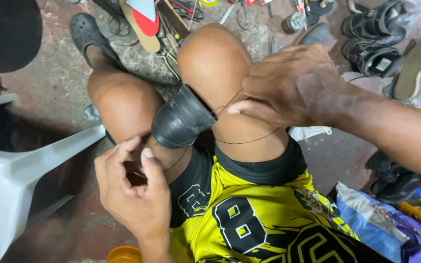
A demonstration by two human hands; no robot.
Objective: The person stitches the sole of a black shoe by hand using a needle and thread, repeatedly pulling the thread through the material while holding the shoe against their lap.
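shoe [181, 119] was clamped between the knees | left hand [132, 192] fingers pinched thread [242, 141] below it | right hand [296, 85] fingers pressed together, pulling thread beside right knee

the scene is lit softly and evenly from above; mild glare is seen on the knees [214, 58], corners are dimmed, and edges are stretched by wide-angle distortion.

Stained concrete floor [54, 102], white plastic chair [6, 185]
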